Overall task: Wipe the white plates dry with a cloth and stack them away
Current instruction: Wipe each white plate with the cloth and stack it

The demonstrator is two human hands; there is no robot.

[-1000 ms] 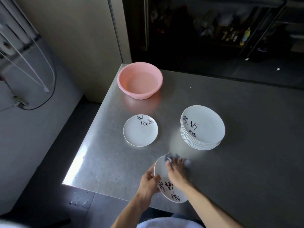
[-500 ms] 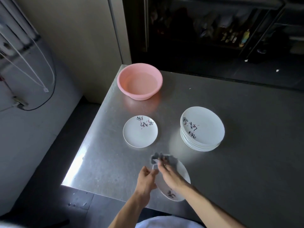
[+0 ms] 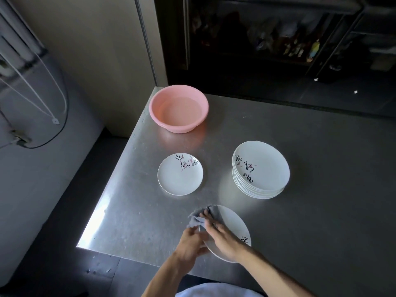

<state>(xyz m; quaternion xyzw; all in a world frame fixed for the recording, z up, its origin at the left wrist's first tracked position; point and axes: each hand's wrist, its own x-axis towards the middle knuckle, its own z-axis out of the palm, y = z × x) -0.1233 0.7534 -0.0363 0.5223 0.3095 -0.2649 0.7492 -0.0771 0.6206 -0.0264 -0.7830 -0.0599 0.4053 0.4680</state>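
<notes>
Grey cloth [image 3: 198, 218] lay bunched on the far-left rim of the plate [image 3: 232, 227], which sat tilted just above the near edge of the steel table [image 3: 321, 189]. The right hand [image 3: 222, 239] pressed it down with fingers stretched out nearly straight, holding the cloth against the plate rather than balling it up. The left hand [image 3: 190, 243] had its fingers curled round the plate's left rim, steadying it.

A second before, the cloth had been at the plate's far edge, with the painted pattern lying nearest the person. By this moment the cloth had swept round to the left, and the pattern showed only at the near-right rim beside the right wrist. That suggested the plate was being turned under the cloth and the wipe was working round its face, probably not yet finished.

Nothing else had shifted. One lone plate [image 3: 180, 174] lay flat toward the table's left side, and the stack of plates [image 3: 260, 169] stood to its right, well apart from the hands. A pink basin [image 3: 179, 108] sat at the far-left corner. Which pile was the dried one could not be told for certain.
</notes>
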